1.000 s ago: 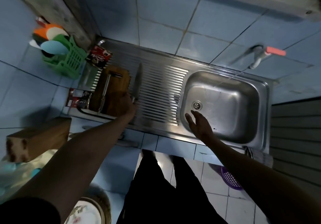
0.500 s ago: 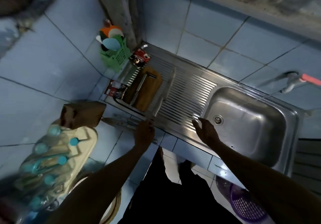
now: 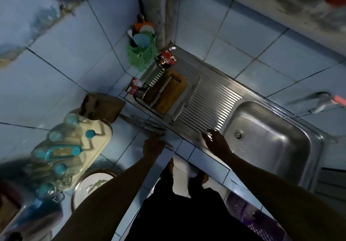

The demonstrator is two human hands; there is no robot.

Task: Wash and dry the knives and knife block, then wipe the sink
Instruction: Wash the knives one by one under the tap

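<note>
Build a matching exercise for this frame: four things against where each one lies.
Things:
1. long knife
2. knife block
3. left hand
4. right hand

Places:
A. on the tiled counter left of the sink unit
B. at the sink's front edge, beside the basin
C. on the ribbed drainboard
D. at the knives lying on the tiled counter

Pairs: 1-C, 2-A, 3-D, 4-B

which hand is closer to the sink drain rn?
Right. The right hand rests at the drainboard's front edge, just left of the drain. The left hand is farther left, at the knives on the tiled counter.
</note>
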